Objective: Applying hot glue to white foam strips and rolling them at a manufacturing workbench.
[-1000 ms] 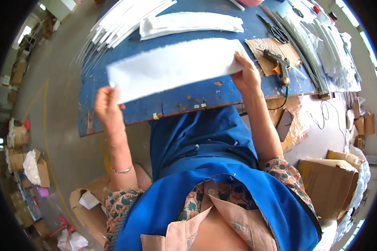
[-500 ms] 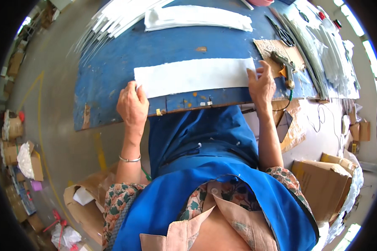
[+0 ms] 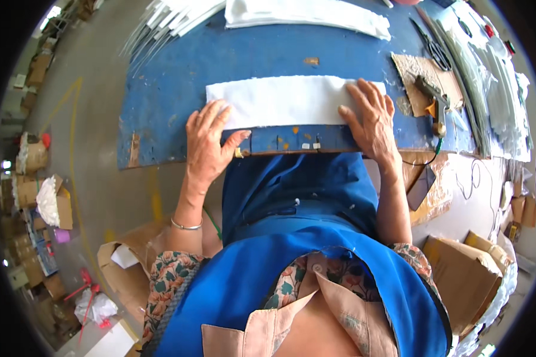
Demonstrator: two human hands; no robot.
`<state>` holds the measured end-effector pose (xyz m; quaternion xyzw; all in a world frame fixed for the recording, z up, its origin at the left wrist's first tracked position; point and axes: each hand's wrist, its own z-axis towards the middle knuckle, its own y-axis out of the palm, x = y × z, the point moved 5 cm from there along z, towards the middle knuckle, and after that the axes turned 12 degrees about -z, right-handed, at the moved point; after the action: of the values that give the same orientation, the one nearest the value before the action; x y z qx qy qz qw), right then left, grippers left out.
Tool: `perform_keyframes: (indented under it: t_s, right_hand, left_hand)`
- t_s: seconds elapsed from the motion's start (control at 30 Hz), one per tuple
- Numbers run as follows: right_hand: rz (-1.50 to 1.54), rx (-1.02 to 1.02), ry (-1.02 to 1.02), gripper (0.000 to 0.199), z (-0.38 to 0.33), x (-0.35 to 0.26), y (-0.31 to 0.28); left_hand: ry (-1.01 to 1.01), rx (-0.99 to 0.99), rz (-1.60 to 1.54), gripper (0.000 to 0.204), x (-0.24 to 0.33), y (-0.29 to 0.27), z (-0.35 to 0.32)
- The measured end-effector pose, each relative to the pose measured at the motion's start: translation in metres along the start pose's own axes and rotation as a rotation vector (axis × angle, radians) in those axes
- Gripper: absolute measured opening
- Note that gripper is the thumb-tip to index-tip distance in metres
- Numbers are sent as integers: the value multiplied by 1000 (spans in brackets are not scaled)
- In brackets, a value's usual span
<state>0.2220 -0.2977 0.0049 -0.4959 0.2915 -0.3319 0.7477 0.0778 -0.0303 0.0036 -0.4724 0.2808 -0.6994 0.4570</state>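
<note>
At the table's (image 3: 167, 89) front edge, your left hand (image 3: 208, 143) is open, fingertips on the near-left corner of the white cloth strip (image 3: 274, 104), thumb clear of it; your right hand (image 3: 373, 126) is open too, spread over the strip's right end; neither grips it. The strip lies flat, its long side along the front edge; it looks light, soft and limp, likely to crease or skid rather than break; its short ends or corners seem the best holds.

To the right, the glue gun (image 3: 429, 90) rests partly on a cardboard piece (image 3: 406, 68), its cord (image 3: 439, 146) dropping over the front edge; it could snag a wide rightward sweep; beyond lie black scissors (image 3: 438, 55), with clear plastic strips (image 3: 499, 89) along the right edge; toward the far edge sits a white cloth stack (image 3: 307, 16), with white sticks (image 3: 178, 15) by the far-left corner.
</note>
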Motion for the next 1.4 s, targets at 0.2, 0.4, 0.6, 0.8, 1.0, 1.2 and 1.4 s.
perform_keyframes:
  t_s: [0.2, 0.4, 0.6, 0.8, 1.0, 1.2, 1.4]
  right_hand:
    - [299, 71, -107, 37, -10, 21, -19]
    - [407, -13, 7, 30, -21, 41, -18]
    - [483, -43, -81, 27, -22, 50, -24]
    - [436, 30, -115, 14, -19, 54, -24]
    - [458, 36, -3, 19, -3, 57, -22]
    - [374, -34, 151, 23, 10, 61, -17]
    - [440, 33, 148, 22, 7, 62, -16]
  left_hand:
    - [-19, -50, -61, 50, -8, -7, 4]
    - [-20, -100, -188, 36, -15, -13, 8]
    - [25, -120, -138, 24, -17, -13, 7]
    - [31, -165, -81, 14, -19, -16, 10]
    - [1, -122, -221, 11, -28, -13, 28]
    - [-54, -171, -264, 12, -47, -8, 52]
    - [-66, -149, -291, 11, -47, -7, 50]
